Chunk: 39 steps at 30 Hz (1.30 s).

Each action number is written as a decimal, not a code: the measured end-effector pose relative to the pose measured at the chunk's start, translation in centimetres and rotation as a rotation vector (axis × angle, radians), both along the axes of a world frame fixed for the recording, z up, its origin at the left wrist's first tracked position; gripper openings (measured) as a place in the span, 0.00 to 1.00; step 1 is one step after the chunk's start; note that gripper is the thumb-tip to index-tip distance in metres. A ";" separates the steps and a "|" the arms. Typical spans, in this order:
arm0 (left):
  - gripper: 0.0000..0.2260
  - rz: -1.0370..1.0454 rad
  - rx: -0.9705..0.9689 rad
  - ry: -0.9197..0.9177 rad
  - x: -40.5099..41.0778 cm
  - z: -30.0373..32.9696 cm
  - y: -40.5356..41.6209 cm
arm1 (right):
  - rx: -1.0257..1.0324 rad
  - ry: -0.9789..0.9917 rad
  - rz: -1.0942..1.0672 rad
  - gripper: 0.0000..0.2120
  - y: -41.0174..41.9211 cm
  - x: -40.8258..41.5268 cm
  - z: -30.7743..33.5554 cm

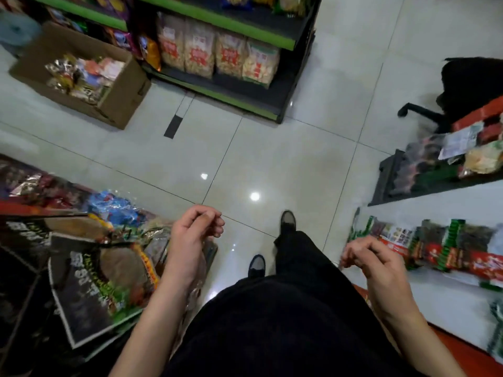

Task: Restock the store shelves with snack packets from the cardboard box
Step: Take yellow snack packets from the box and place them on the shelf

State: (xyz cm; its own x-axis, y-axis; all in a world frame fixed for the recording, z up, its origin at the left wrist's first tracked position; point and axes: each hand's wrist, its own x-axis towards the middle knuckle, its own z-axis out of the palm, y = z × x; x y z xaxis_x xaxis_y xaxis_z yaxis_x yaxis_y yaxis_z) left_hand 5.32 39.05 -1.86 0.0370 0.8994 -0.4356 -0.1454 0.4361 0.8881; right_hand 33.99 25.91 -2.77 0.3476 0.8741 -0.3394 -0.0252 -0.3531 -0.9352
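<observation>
Both hands empty, aisle view.
Left hand (194, 235) and right hand (373, 261) hang loosely curled at lower frame, holding nothing; cardboard box (119, 96) of snack packets (81, 73) sits upper left beside green shelf (234, 25).

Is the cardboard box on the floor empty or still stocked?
Still stocked: the open-topped cardboard box holds a heap of snack packets.

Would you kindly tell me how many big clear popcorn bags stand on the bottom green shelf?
4, side by side on the shelf: left, next, third, right end. More may hide behind.
</observation>
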 end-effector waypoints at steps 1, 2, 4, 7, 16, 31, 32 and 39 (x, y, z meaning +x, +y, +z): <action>0.10 0.027 -0.001 0.005 0.1 -0.2 1.6 | -0.001 0.014 0.009 0.12 2.3 0.5 -0.2; 0.11 0.054 0.004 0.008 0.2 -0.4 3.2 | 0.000 0.018 0.027 0.12 4.8 1.0 -0.5; 0.14 0.115 0.016 0.015 0.6 -0.6 6.2 | 0.005 0.010 0.098 0.11 10.2 1.8 -0.8; 0.13 0.231 0.026 0.020 1.2 -0.4 10.5 | 0.021 0.029 0.239 0.09 19.5 2.8 -0.9; 0.04 0.615 0.014 0.096 0.1 0.8 17.7 | 0.078 0.081 0.711 0.09 43.4 -2.4 2.0; 0.05 0.973 0.024 0.094 -18.8 -0.7 35.9 | 0.024 0.063 1.104 0.07 68.2 -26.1 1.4; 0.04 0.972 0.024 0.090 -20.4 -0.4 37.6 | 0.016 0.054 1.115 0.06 69.6 -27.3 1.5; 0.09 0.984 0.006 0.104 -30.4 0.0 48.4 | 0.011 0.036 1.183 0.08 80.4 -37.3 1.2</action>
